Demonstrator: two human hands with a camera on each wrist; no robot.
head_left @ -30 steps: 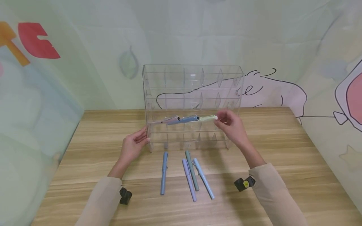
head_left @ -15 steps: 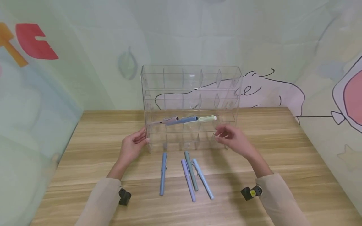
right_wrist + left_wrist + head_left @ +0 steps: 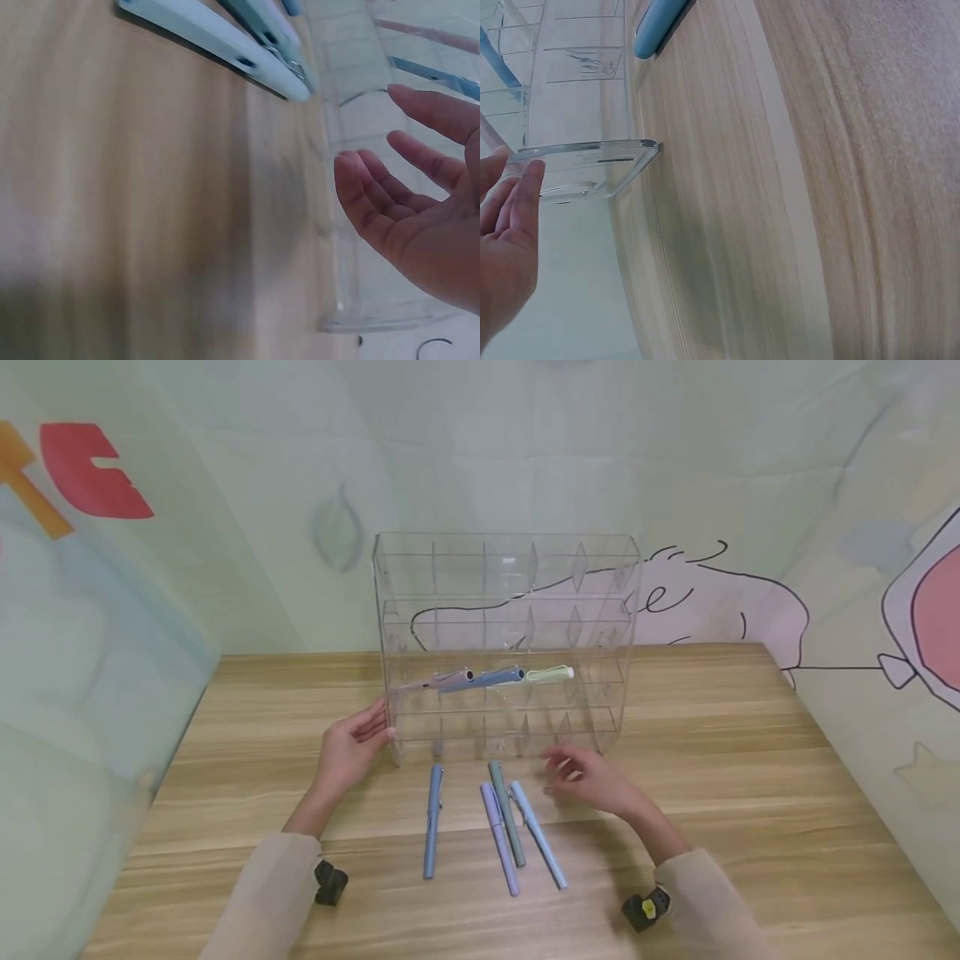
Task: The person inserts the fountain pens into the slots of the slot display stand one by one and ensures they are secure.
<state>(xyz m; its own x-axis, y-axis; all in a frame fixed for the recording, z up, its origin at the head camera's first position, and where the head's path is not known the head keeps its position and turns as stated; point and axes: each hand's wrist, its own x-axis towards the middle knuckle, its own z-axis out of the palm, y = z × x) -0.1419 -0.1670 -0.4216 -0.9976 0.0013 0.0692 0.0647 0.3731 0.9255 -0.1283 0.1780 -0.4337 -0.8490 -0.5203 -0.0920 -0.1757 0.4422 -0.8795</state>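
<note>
I log first the backdrop (image 3: 480,452), a pale printed cloth behind and to both sides of the table (image 3: 750,760), whose top is wood-grained. On the table, towards its far edge, stands the rack (image 3: 502,577), upright, clear, tiered and partitioned. The left sleeve (image 3: 258,893) and right sleeve (image 3: 708,902) are beige and enter from the near edge.

I find the left hand (image 3: 348,752) at the rack's left side: thumb on the front edge, fingers narrow against the panel, holding it. The right hand (image 3: 592,781) is before the rack's lower right part; its fingers are loosely bent, thumb set apart, holding nothing (contact with the rack I cannot confirm from my post).

Four pens lie on the table before the rack. The steel-blue pen (image 3: 432,827) is at the left, apart from the others. The lilac pen (image 3: 500,843), green pen (image 3: 510,822) and light blue pen (image 3: 542,839) lie close together, the last nearest the right hand.

Three more are inside the rack, third tier from the top, in a row left to right: the mauve pen (image 3: 453,678), the blue pen (image 3: 498,677) and the pale green pen (image 3: 550,674).
</note>
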